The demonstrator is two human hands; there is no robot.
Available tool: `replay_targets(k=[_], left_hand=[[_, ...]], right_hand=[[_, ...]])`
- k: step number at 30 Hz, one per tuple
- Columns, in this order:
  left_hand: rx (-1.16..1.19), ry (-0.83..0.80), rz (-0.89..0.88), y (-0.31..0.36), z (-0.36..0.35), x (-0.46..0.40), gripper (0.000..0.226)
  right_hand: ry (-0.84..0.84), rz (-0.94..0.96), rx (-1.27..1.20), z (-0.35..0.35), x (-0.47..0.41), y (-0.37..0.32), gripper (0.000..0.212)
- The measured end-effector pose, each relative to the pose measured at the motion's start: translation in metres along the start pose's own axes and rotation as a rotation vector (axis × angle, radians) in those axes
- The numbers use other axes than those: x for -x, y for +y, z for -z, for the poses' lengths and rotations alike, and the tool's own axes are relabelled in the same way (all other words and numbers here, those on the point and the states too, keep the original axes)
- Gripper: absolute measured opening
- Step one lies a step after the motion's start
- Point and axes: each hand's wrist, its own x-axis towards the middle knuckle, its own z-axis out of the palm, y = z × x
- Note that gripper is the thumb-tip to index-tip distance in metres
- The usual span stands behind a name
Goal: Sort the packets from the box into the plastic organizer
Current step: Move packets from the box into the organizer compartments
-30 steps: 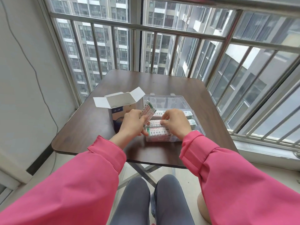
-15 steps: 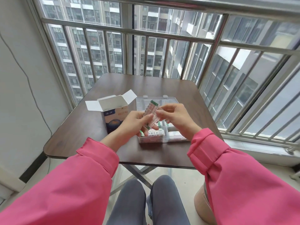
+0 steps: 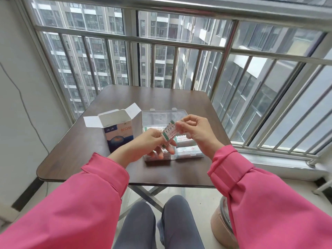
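Thin packet (image 3: pixel 168 132) pinched at both ends by left hand (image 3: pixel 150 145) and right hand (image 3: pixel 195 131) fingers, held above clear plastic organizer (image 3: pixel 186 155) with packets inside, hands hiding its middle compartments, opened box (image 3: pixel 118 133) just beside on dark surface (image 3: pixel 86 150), metal window bars (image 3: pixel 224 65) behind.

Both arms wear long, loose sleeves of bright pink fabric, the left sleeve (image 3: pixel 86 200) and the right sleeve (image 3: pixel 265 198) alike in colour and smooth in weave. Each sleeve ends at the wrist in a broad folded cuff; the right cuff (image 3: pixel 228 168) carries a flat stitched strap or tab running across it, and the left cuff (image 3: pixel 109 168) shows a plain turned edge. The legs are covered in grey trousers (image 3: pixel 158 225) with soft creases at the knees.
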Motion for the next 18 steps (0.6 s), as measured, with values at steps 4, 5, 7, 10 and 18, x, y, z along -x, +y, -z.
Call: replay_targets(k=[4,5,7,10,18], left_hand=[[0.023,0.008,-0.017,0.005,-0.003,-0.006,0.021],[0.043,0.001,-0.021,0.008,-0.005,-0.007,0.02],[0.118,0.02,-0.01,0.013,-0.009,-0.013,0.019],[0.335,0.133,0.1,0.021,-0.018,-0.027,0.023],[-0.174,0.294,-0.102,0.023,-0.029,-0.054,0.013]], right_hand=[[0.009,-0.009,0.01,0.005,0.002,0.002,0.017],[0.01,-0.007,0.007,0.006,0.002,0.003,0.014],[0.014,0.002,-0.005,0.01,0.002,0.004,0.02],[0.064,0.002,0.0,0.017,-0.001,0.007,0.018],[0.032,0.052,0.155,0.041,-0.016,0.017,0.023]])
